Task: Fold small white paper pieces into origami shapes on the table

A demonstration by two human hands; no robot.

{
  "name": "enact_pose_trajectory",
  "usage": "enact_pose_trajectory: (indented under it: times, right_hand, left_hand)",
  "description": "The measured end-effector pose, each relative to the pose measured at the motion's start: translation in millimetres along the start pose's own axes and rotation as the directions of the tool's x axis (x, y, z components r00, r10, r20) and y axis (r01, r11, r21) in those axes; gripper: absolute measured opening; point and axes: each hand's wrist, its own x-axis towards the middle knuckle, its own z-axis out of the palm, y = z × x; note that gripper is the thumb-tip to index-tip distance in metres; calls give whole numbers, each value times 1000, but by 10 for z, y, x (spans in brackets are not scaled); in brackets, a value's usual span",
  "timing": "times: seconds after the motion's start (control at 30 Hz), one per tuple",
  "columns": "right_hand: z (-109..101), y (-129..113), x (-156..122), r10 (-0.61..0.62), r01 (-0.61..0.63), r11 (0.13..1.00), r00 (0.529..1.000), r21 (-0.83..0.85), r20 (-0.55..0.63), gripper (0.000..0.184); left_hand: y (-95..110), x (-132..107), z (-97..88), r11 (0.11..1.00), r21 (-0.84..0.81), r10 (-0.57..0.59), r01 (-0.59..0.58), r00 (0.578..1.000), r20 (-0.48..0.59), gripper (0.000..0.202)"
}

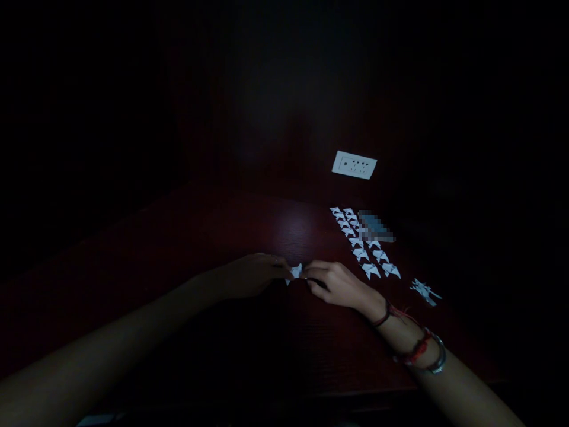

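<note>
A small white piece of origami paper, folded to points, rests at the middle of the dark red table. From its left side, my left hand grips the edge with closed fingers; a ring shows on one of them. My right hand is closed on the opposite edge, its fingertips bent against the paper. The low light hides the exact finger contacts. Further right, several similar folded paper figures lie in two slanting rows.
A pixelated flat bluish object lies beside the far end of the rows. Thin white paper scraps form a small pile at the right. Behind the table, a white socket panel is on the wall. Darkness covers the surroundings.
</note>
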Motion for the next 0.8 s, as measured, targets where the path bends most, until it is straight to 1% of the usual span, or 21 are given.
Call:
enact_pose_trajectory:
  times: [0.17,0.27,0.4,0.53,0.6,0.7,0.8]
  right_hand:
    - [-11,2,11,-20,20,1000,1000,-19,16,23]
    - [-18,7,5,-8,8,1000,1000,21,2,23]
    - [-21,2,7,5,-4,997,1000,72,-12,28]
    - [-11,15,27,-5,5,997,1000,72,3,25]
    - [-11,39,28,-27,27,994,1000,103,3,24]
    - [-17,86,21,-47,51,984,999,168,-25,26]
    - [-17,121,37,-14,21,990,999,141,-49,28]
  left_hand:
    - [-3,-12,-1,1000,14,-3,3,1000,-2,48]
    - [-2,-13,-2,1000,11,5,-4,1000,-19,47]
    - [6,-7,-5,1000,6,14,-14,999,-32,48]
    - [10,-17,-12,1000,22,13,-13,1000,-22,47]
    - [6,-27,-13,998,51,22,-21,999,-23,47]
    - [-1,-33,-13,997,73,32,-30,999,-24,45]
    - [1,-27,-13,996,89,32,-30,999,-19,45]
